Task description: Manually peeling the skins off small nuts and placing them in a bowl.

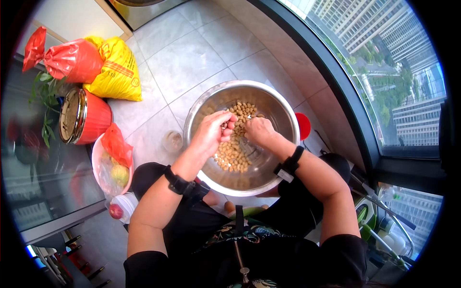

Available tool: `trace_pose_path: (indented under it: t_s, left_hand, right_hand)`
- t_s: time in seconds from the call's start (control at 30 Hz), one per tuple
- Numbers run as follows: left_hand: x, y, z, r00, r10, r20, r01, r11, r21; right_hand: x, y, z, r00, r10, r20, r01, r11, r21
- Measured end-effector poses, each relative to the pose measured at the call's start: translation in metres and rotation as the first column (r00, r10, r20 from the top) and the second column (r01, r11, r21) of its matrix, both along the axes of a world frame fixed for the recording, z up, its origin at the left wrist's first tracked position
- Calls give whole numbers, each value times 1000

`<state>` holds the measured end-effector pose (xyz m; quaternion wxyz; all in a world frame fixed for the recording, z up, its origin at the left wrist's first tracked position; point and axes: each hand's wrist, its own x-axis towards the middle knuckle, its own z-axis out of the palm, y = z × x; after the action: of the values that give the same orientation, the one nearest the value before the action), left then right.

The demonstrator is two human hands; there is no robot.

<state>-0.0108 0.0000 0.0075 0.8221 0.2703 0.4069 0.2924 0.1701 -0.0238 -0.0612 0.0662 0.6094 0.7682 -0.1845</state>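
Note:
A wide stainless steel basin [277, 165] stands between my knees. Unshelled peanuts [236, 151] lie in a band across its bottom, with a few pale bits among them. My left hand [215, 130] is over the left part of the basin, its fingers curled around some small dark reddish pieces that look like peanut kernels [224, 125]. To the right, my right hand [260, 131] is bent low at the edge of the peanuts, back up. Its fingertips are hidden, so whether it grips a peanut cannot be made out.
A clear cup [173, 141] stands on the tiles left of the basin, and a red container [303, 126] to its right. Further left are a pink basin [96, 158] with fruit and bags, a red plant pot [97, 117] and a yellow bag [119, 73]. A window wall curves along the right.

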Motion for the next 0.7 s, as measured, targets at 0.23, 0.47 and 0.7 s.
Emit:
trace_pose_path:
  t_s: [0.23, 0.47, 0.7]
  left_hand:
    - [3, -1, 0, 999, -47, 5, 47, 999, 14]
    - [1, -3, -7, 998, 62, -24, -61, 998, 10]
    - [12, -6, -4, 997, 6, -74, -4, 1000, 25]
  right_hand:
    - [8, -6, -28, 999, 35, -10, -33, 990, 134]
    - [7, 14, 51, 670, -133, -730, 274, 958, 78]
    - [5, 7, 74, 479, -102, -872, 250, 968, 25]
